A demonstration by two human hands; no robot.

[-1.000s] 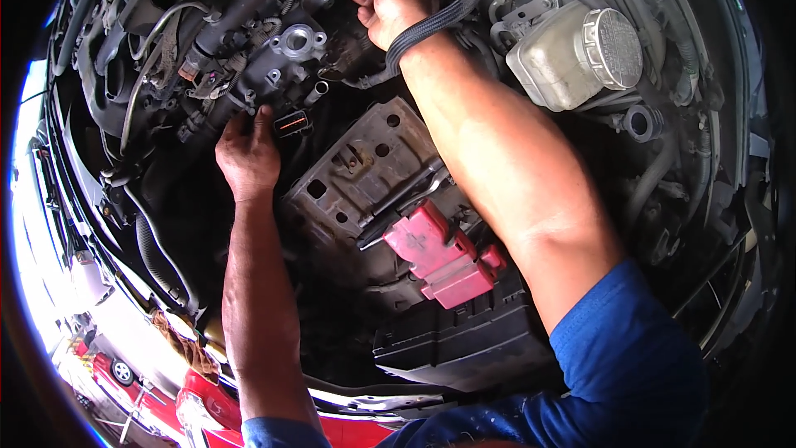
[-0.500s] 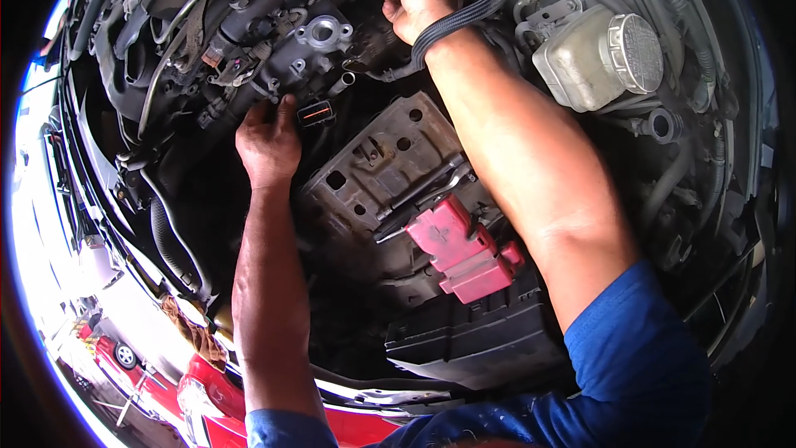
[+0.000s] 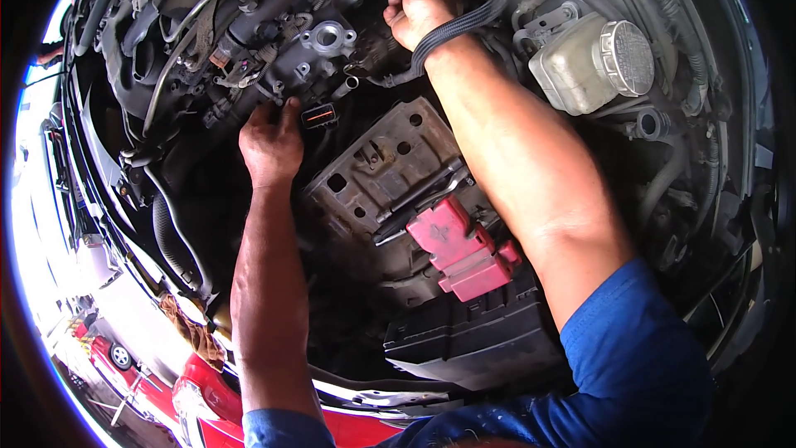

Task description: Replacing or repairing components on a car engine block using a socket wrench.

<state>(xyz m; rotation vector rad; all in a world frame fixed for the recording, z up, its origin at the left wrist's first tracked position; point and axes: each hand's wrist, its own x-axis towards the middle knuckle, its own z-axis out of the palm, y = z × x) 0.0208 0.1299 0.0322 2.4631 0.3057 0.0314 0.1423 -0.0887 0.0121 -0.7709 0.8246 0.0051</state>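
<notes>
- Risk: the person's right hand (image 3: 419,10) worked deep at the back of the engine bay, with the black corrugated wiring loom (image 3: 464,26) draped across its wrist. In judgement, a sharp withdrawal could snag the loom and strain its connectors.
- Risk: the left hand (image 3: 269,143) sat just beside a small black plug with an orange seal (image 3: 318,116), hanging loose. It could be knocked or pinched against the grey perforated metal battery tray (image 3: 377,168) below.
- Risk: the red plastic terminal cover (image 3: 458,247) and a dark bar-shaped tool (image 3: 419,199) lay on the tray, apart from both hands; a dragged forearm could dislodge them.
- Grip, right: fingers curled closed around a thin dark part beside the loom; what it was could not be told.
- Grip, left: fingers narrowly bent, tips pressed onto the dark engine casting (image 3: 282,75), holding nothing visible.
- The translucent fluid reservoir with grey cap (image 3: 590,62) stood well apart, to the right.
</notes>
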